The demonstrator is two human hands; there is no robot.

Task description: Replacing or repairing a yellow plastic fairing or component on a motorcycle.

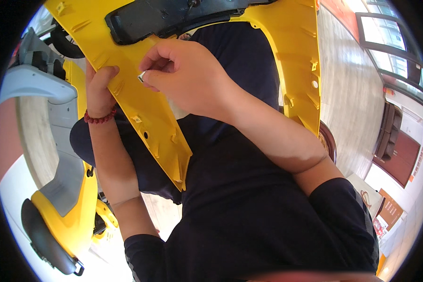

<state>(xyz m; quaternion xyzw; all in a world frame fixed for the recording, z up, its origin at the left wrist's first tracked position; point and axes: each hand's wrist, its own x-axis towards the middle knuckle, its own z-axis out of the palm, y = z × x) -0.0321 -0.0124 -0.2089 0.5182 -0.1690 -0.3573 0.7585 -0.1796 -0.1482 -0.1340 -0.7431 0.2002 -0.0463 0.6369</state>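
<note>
A large yellow plastic panel (162, 124), shaped like an arch with two legs, rests across my lap. My left hand (101, 87) grips its left edge, thumb on the upper face and fingers hidden beneath. Just above that left leg, my right hand (188, 70) pinches a small silvery metal clip (142, 76) between thumb and forefinger; its exact form is too small to tell. Small moulded tabs and holes line the panel's inner side, with a metal clip (136, 119) seated on the left leg. A black plastic piece (169, 19) lies against the panel's upper part.
At the left stands a yellow and grey scooter (70, 197) with a black seat (47, 239). A light blue-grey curved part (37, 84) is farther back. Wooden floor (355, 94) stretches to the right, toward a brown sofa (389, 131) and windows (385, 42).
</note>
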